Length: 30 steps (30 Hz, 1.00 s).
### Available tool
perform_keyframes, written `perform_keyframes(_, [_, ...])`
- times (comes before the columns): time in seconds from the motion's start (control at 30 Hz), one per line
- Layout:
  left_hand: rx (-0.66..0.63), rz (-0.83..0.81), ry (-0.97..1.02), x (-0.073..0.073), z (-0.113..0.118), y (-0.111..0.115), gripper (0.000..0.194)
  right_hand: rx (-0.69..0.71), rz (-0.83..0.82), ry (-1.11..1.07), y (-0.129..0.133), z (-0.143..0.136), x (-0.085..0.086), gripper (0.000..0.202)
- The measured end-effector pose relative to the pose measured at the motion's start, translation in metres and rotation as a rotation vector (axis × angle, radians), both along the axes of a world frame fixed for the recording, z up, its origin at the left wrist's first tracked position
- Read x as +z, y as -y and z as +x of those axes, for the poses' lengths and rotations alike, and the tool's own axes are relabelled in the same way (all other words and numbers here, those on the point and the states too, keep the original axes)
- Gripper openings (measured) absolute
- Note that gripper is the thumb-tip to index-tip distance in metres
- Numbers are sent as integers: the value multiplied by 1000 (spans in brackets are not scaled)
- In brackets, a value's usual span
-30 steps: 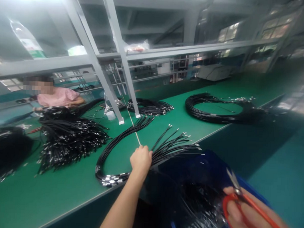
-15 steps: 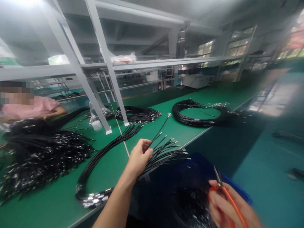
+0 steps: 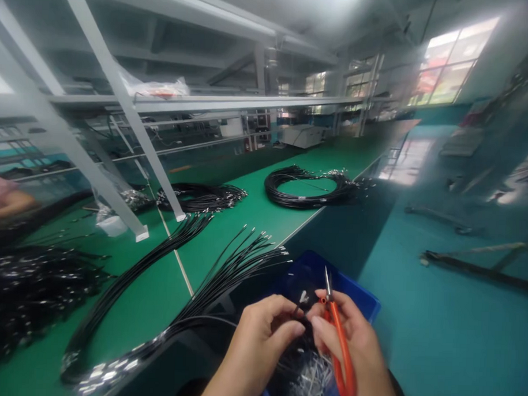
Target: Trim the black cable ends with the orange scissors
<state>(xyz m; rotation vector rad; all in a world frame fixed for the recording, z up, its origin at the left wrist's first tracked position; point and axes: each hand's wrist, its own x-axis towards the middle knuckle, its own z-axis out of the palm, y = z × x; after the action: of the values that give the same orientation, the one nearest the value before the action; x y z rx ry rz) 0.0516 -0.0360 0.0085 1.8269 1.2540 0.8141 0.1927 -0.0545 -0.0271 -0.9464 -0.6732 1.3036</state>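
My left hand pinches a black cable near its pale end, low in the middle of the view. Right beside it, my right hand holds orange-handled cutters, their pointed tips up; its thumb and forefinger meet close to the cable end. Under both hands is a blue bin with clear and pale scraps in it. A bundle of black cables curves over the green table, its loose ends fanned out toward the bin.
Coiled black cables lie farther along the table, with another coil behind the shelf post. A large cable pile fills the left side. At the far left a person's arm shows. Metal legs stand on the floor at right.
My left hand has moved down and right with a cable from over the table to above the bin. My right hand has come in beside it with the cutters. The view has turned right.
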Motion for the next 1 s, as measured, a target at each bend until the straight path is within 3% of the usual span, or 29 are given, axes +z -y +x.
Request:
perform_keyframes(0.1, [10,-158,171,-6,0,3,2,-10,-8,-2,2,-2,4,43])
perform_keyframes(0.2, [-12,-174,241,-11,-2,5,11,-9,-8,-7,3,-5,7,42])
perform_keyframes(0.5, [11,-203,222,-23,-2,5,15,-31,15,-28,0,-15,1,40])
perform_keyframes(0.77, [17,-232,167,-22,-1,5,12,-250,59,303,-7,-2,8,32])
perform_keyframes(1.0, [-13,-311,258,-28,-7,0,20,39,-3,58,-5,-5,3,35])
